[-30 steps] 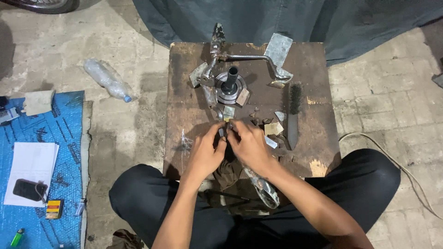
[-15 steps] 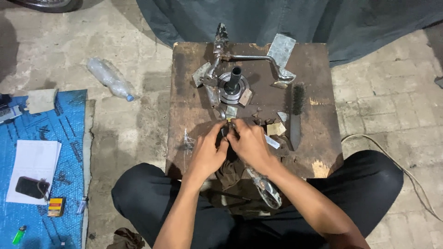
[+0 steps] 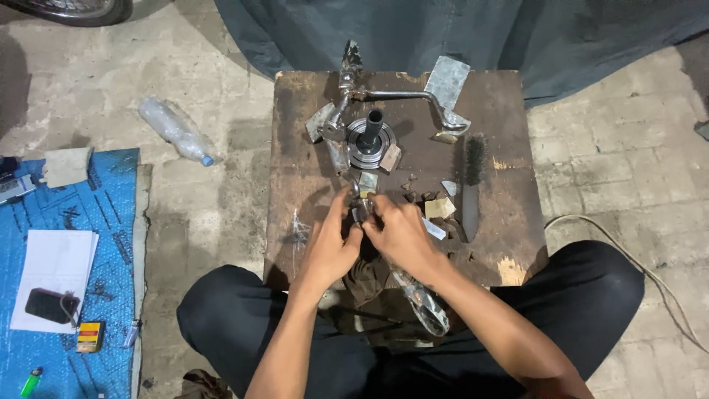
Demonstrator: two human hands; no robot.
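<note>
Both hands meet mid-counter (image 3: 295,148) — left hand (image 3: 330,247) and right hand (image 3: 401,236) pinch a small metal part (image 3: 361,212) between their fingertips, equally near.

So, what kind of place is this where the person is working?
Probably an informal repair workshop, perhaps for motorcycles. The person sits on a worn paved floor at a low, stained wooden board with greasy metal parts: a bent lever arm, a round hub with a shaft and a wire brush.
</note>
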